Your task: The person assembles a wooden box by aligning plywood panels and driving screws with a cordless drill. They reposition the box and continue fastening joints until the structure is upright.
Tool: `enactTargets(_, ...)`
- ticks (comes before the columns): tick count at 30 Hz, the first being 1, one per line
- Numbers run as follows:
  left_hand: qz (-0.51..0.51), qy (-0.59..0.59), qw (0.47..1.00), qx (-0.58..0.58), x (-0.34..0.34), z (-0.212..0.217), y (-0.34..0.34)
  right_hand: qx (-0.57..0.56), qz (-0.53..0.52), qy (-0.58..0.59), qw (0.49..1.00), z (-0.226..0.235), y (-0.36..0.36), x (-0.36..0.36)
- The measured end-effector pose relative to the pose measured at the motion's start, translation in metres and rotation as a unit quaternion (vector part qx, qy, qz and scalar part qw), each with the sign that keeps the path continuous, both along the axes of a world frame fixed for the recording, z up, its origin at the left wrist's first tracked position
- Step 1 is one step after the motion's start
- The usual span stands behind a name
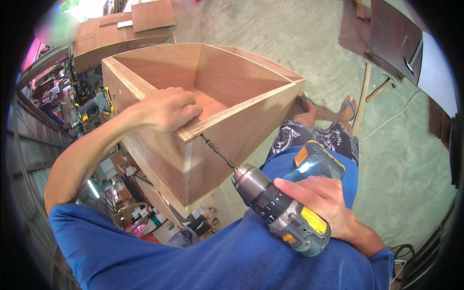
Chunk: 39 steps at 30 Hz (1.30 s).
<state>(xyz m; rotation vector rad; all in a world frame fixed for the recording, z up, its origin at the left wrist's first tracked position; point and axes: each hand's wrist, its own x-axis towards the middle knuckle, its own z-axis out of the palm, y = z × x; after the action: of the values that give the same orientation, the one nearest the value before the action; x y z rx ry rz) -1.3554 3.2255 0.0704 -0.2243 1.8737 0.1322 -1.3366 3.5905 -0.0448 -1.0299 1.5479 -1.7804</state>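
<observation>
Plywood box [212, 111]: open-topped, four walls, tilted with its near corner toward the camera, standing off the concrete floor [411, 159] on a support I cannot make out. It fills the upper middle of the view.

Cordless drill [285, 208]: grey and yellow, work light on. Its long dark driver bit [218, 152] meets the front wall just below the top edge, at the near corner joint. Whether a screw sits at the tip cannot be told.

Right hand [328, 203]: fingers wrapped tight around the drill's grip, wrist low, tool angled up and to the left into the wood.

Left hand [169, 108]: fingers curled over the top edge of the left wall, clamped on the corner, knuckles just beside the bit's entry point.

Surroundings: a second yellow drill [99, 104] on the cluttered desk [77, 121] to the left; plywood sheets [145, 19] behind the box; a hammer [382, 87] and a wooden batten [362, 96] on the floor; feet in sandals [328, 108] below the box.

Risk notes (judgement):
- Entry sits close to the plywood edge; an off-angle drive could split the plies or break out the side.
- Bit slipping off would run toward the left hand.
- Box held by one hand only; torque could twist it.
</observation>
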Motion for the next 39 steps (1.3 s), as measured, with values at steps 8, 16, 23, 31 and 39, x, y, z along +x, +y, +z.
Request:
enactTargets(8,-0.032,-0.072,0.996,-0.041,-0.004,-0.003,0.003,0.002,-0.019,0.036,0.999,-0.002,-0.003,0.002)
enactTargets(16,-0.070,-0.047,0.996,-0.009,0.002,-0.002,-0.003,0.027,-0.006,0.051,0.998,-0.002,-0.004,0.002)
enactTargets(23,-0.041,-0.057,0.997,-0.035,0.001,-0.006,-0.005,0.019,-0.006,0.041,0.999,-0.001,-0.012,-0.006)
enactTargets(31,-0.007,0.010,1.000,0.027,0.000,-0.003,-0.002,0.008,-0.007,0.040,0.999,-0.005,-0.019,-0.011)
enactTargets(39,-0.019,-0.056,0.998,-0.009,-0.003,-0.005,-0.002,0.003,0.006,0.034,0.999,-0.012,-0.022,-0.015)
